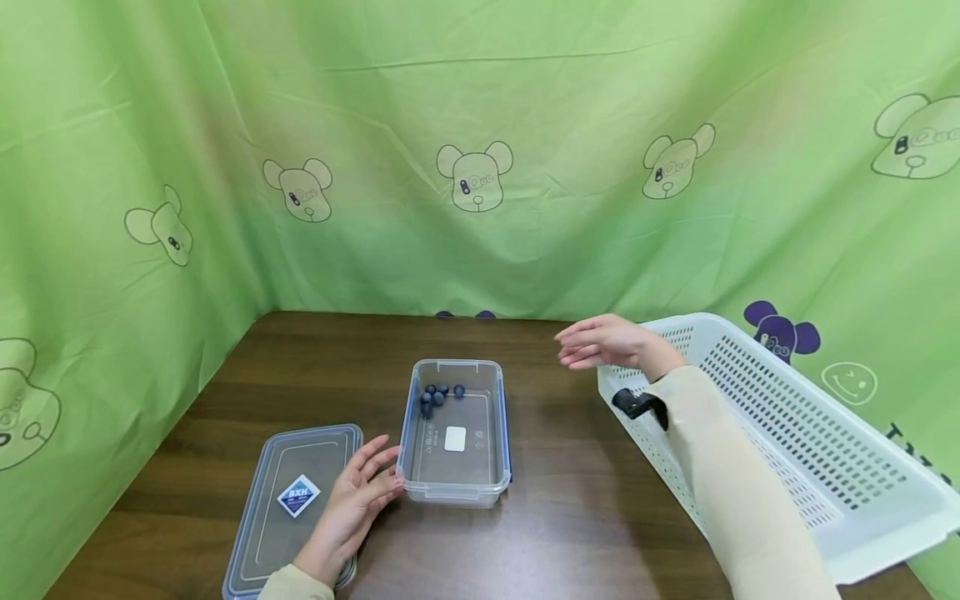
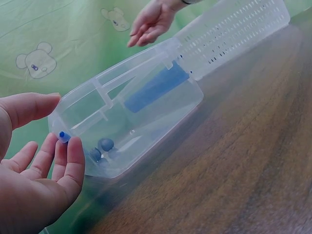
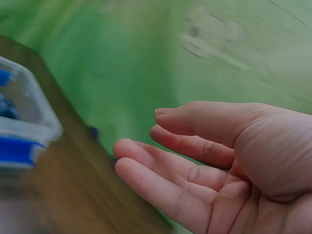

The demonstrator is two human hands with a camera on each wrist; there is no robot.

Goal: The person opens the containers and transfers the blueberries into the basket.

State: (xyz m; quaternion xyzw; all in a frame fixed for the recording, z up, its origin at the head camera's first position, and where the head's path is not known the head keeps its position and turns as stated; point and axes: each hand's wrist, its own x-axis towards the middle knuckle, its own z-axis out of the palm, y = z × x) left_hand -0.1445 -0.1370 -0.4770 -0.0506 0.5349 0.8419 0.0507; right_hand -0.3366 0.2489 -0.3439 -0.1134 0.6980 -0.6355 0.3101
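A clear plastic food container (image 1: 480, 458) with blue side clips stands without its lid on the table. Several blueberries (image 1: 438, 398) lie inside, towards its far left part. My left hand (image 1: 352, 504) touches the container's near left side with relaxed fingers; in the left wrist view its thumb (image 2: 36, 107) is by the rim and its fingertips rest at the wall. Held in the air between container and basket, my right hand (image 1: 611, 342) has nothing in it. In the right wrist view its fingers (image 3: 165, 187) are loosely extended, apart from the thumb.
Left of the container lies a clear, blue-edged lid (image 1: 258, 533) with a diamond-shaped label, partly behind my left hand. A white perforated basket (image 1: 885, 521) stands on the right beneath my right forearm. Green curtain (image 1: 390, 250) encloses the brown wooden table (image 1: 555, 517) at the back and sides.
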